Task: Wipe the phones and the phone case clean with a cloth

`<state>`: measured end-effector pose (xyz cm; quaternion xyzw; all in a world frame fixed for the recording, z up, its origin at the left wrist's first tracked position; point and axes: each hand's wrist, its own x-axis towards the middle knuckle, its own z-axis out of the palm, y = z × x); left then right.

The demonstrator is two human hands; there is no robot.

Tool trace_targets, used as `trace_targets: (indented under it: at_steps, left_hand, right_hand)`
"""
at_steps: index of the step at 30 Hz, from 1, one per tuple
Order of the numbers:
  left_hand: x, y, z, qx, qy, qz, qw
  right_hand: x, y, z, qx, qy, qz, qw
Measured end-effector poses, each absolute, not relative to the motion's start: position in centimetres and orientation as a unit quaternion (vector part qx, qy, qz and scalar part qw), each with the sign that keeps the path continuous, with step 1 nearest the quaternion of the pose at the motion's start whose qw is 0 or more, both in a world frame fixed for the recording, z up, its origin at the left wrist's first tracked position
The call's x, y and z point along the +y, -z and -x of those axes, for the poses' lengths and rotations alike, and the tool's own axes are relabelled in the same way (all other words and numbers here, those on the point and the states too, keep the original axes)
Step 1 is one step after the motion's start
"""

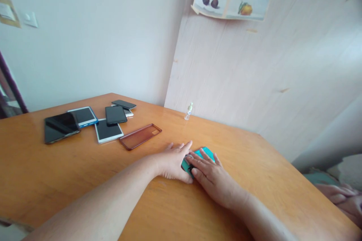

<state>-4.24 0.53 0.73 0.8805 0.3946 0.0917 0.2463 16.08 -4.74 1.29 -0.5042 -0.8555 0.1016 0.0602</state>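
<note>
A teal smartphone [207, 153] lies back up on the table, partly covered by both hands. My left hand [174, 162] braces the phone's left end, thumb at the near edge and fingers at the far edge. Across the phone's back rests my right hand [210, 175], its fingers stretched out flat, the tips near the dark camera area. Something small and greyish shows by those fingertips; I cannot make out what it is. Left of the hands lies a clear brown phone case [138, 139], apart from them.
On the table [85, 173], left, lie a black tablet [60, 126], a blue-edged tablet [85, 115], a white tablet [109, 132], a black phone [115, 115] and another dark phone [124, 104]. A small clear bottle [188, 112] stands near the wall. Fabric bundles [339, 196] lie beyond the right edge.
</note>
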Motion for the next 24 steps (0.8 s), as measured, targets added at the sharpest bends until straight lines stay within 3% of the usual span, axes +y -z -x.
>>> trace_targets:
  at_steps: [6, 14, 20, 24]
  left_hand:
    - [0.4, -1.1, 4.5, 0.391, -0.077, -0.884, 0.247]
    - [0.4, -1.3, 4.4, 0.398, -0.057, -0.888, 0.224]
    - [0.4, -1.7, 4.6, 0.381, -0.041, -0.897, 0.222]
    - [0.4, -1.9, 4.6, 0.377, -0.038, -0.899, 0.221]
  right_hand:
    - [-1.5, 0.5, -19.5, -0.736, -0.036, 0.674, 0.061]
    - [-6.3, -2.1, -15.5, -0.886, -0.069, 0.45, 0.093]
    - [-3.7, -1.5, -19.0, -0.784, -0.003, 0.618, 0.062]
    - [-4.5, -1.7, -18.5, -0.793, -0.009, 0.604, 0.081]
